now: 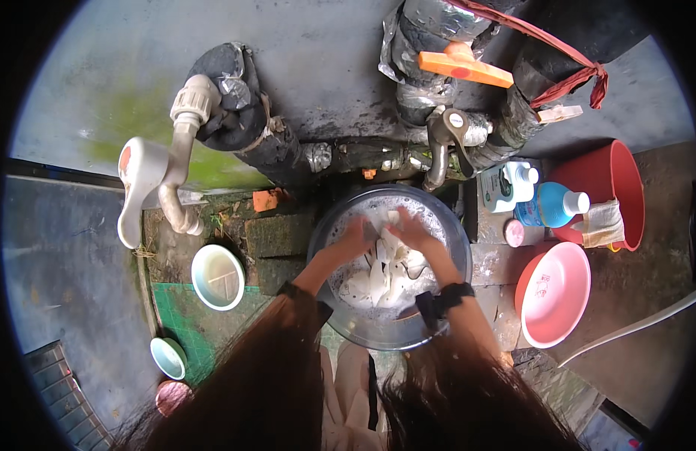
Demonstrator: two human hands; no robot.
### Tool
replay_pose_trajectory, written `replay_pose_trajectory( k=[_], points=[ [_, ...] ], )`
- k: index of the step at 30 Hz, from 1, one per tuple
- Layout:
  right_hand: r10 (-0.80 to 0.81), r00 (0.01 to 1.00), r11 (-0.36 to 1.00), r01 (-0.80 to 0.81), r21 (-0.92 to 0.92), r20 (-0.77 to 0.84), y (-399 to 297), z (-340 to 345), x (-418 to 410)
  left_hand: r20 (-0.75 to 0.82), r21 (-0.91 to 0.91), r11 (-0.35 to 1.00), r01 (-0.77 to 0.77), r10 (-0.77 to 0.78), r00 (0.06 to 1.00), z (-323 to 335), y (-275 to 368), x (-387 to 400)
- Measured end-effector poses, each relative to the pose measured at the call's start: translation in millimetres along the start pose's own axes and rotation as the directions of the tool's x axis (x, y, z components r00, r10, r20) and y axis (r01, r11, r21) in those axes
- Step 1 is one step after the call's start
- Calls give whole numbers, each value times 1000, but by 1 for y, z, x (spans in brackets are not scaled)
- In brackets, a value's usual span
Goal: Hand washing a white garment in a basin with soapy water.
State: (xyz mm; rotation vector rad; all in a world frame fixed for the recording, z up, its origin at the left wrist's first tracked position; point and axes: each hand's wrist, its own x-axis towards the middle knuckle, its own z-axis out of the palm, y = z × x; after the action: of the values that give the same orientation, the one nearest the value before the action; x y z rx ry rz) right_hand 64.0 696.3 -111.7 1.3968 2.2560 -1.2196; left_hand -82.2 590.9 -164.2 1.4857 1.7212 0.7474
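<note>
A transparent round basin [319,307] stands before me, holding sudsy water and a wet white cloth item [379,282] with dark thin lines on it. My left hand [358,234] grips the upper part of the cloth, its fingers blurred. Close beside it, my right hand [412,230] holds the same cloth from the other side, also blurred. Most of the cloth lies bunched in the suds nearer to me. Foam hides the basin's bottom and part of the fingers. Each wrist wears a dark band.
A metal tap [438,146] reaches over the basin's far rim; a plastic tap [179,208] juts out left. Detergent bottles, one white [500,186] and one blue [550,206], stand right, near a red bucket [629,197] and pink basin [556,299]. A pale bowl [201,276] sits left.
</note>
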Motion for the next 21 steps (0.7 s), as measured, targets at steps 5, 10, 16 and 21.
replay_pose_trajectory(
  k=[5,10,16,21],
  points=[
    [145,985,989,-144,20,-94,15,14,6,95,-148,955,257,-245,965,-28,52,-1],
    [-306,914,950,311,-24,-267,-21,-5,-75,66,210,976,-59,46,997,-39,91,-23],
    [-315,936,949,315,-24,-155,18,33,-123,147,330,941,-74,26,989,-10,115,-46],
    [-339,933,928,310,-205,-122,51,50,-75,-21,643,757,-119,173,985,62,69,-14]
  ],
)
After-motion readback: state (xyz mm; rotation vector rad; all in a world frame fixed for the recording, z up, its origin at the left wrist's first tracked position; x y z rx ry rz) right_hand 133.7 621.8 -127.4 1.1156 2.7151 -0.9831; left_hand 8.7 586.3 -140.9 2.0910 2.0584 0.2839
